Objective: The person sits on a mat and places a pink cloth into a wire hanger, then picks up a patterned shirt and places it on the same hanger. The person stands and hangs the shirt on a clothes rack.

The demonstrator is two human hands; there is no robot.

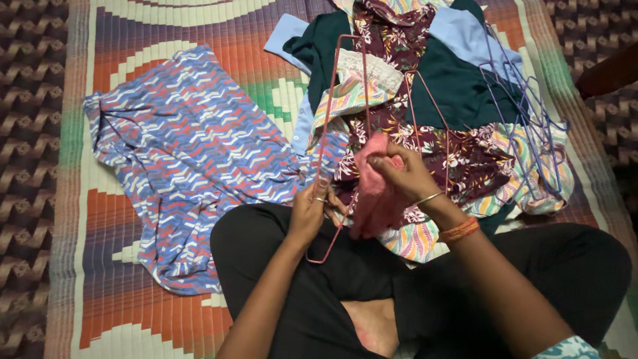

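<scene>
Striped woven mat [133,266] in orange, green and purple covers the floor, and the person sits cross-legged on it, black trousers filling the bottom of the view.

Left hand [311,211] is closed around the lower stretch of a pink wire hanger [330,110], fingers wrapped on the wire near its bottom bend. Right hand [403,174] is just to the right of the hanger, thumb and fingertips pinching the top of a small pink cloth [372,199] that droops down toward the lap. So the cloth hangs just beside the wire, maybe touching it, can't quite tell.

The hanger's long axis runs up and away from the person, tilted slightly right, with its far end lying over the clothes pile. The right hand has the cloth, the left only steadies the wire, and the cloth sits right of the hanger's near end.

Beyond the hanger: a heap with a maroon floral garment [458,156], dark green fabric [458,86] and light blue pieces. Right of the hanger, on that heap, a bunch of purple wire hangers [531,126]. Left of the hanger, a blue zigzag-print garment [186,159] is spread flat on the mat.
</scene>
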